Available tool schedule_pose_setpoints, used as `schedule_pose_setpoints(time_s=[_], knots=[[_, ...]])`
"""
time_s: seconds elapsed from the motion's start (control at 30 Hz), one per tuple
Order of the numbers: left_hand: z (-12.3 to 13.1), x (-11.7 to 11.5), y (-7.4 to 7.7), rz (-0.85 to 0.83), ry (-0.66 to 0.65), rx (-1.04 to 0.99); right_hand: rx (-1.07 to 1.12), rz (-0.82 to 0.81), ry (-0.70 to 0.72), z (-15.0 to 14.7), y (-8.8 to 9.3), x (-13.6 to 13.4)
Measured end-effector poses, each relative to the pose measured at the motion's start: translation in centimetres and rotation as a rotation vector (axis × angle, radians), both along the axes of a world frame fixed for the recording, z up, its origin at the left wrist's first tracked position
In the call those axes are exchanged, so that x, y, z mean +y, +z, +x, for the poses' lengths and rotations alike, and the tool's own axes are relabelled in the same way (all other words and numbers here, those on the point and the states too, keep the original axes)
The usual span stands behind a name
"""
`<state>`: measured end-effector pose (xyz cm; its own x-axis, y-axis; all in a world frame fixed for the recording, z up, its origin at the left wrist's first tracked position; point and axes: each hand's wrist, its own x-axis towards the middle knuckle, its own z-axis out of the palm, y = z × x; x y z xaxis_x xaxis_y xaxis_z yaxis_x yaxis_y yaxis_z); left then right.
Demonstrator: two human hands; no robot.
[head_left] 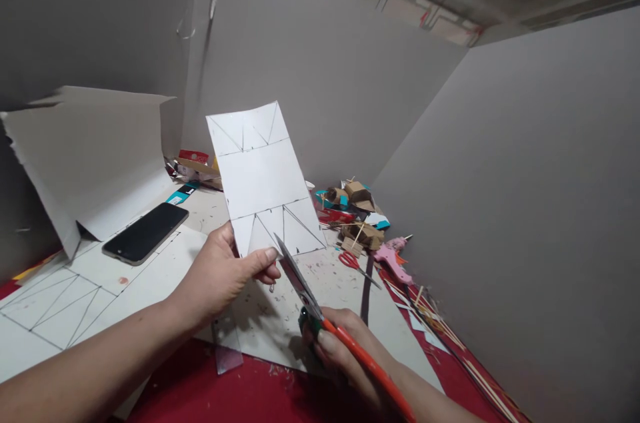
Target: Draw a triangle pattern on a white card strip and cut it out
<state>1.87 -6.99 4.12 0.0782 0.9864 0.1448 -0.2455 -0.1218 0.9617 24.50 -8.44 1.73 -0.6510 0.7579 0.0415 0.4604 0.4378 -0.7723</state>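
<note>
My left hand (pixel 235 269) grips the lower edge of a white paper sheet (pixel 265 176), thumb in front and fingers behind. Pencil or pen lines form triangles in bands near the sheet's top and bottom. In my right hand (pixel 345 349) is a large pair of scissors (pixel 305 296) with orange-red handles, the fingers wrapped round them. The blades point up and left, overlapping the sheet's lower band beside my left thumb. Whether the blades touch or cut the paper I cannot tell. Something dark green shows by my right fingers.
A black phone (pixel 147 233) lies left on a pale board with drawn triangles, before a folded white sheet (pixel 100 156). Small red scissors (pixel 357 266), a pink glue gun (pixel 395 261), cardboard scraps (pixel 363 236) and thin sticks (pixel 485 383) lie right. A clear ruler piece (pixel 229 359) sits at the front.
</note>
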Motion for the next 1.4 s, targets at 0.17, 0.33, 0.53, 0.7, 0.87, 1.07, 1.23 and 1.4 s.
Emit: schedule_pose_setpoints(time_s=[0.17, 0.33, 0.53, 0.7, 0.87, 1.07, 1.23, 1.4], knots=[[0.0, 0.0, 0.0, 0.006, 0.001, -0.007, 0.017, -0.024, -0.023, -0.1, 0.0, -0.1], [-0.1, 0.0, 0.2, 0.014, -0.010, 0.007, 0.067, -0.051, 0.026, 0.1, -0.4, 0.3], [-0.1, 0.0, 0.4, 0.014, -0.011, -0.004, 0.061, -0.017, -0.030, 0.1, -0.8, 0.1], [-0.1, -0.1, 0.2, 0.011, -0.008, 0.006, 0.052, -0.067, -0.047, 0.3, -0.9, -0.1], [-0.2, 0.0, 0.2, 0.013, -0.022, 0.000, 0.054, -0.019, -0.018, 0.3, -1.2, 0.3], [-0.5, 0.4, 0.2, 0.012, -0.030, -0.068, 0.065, -0.029, -0.014, 0.2, -1.2, 0.5], [-0.7, 0.5, 0.2, 0.036, -0.034, -0.032, 0.040, -0.002, -0.076, 0.0, -0.7, 0.0], [-0.9, 0.4, 0.4, 0.053, -0.076, 0.001, 0.000, 0.018, -0.048, 0.4, -0.4, 0.1]])
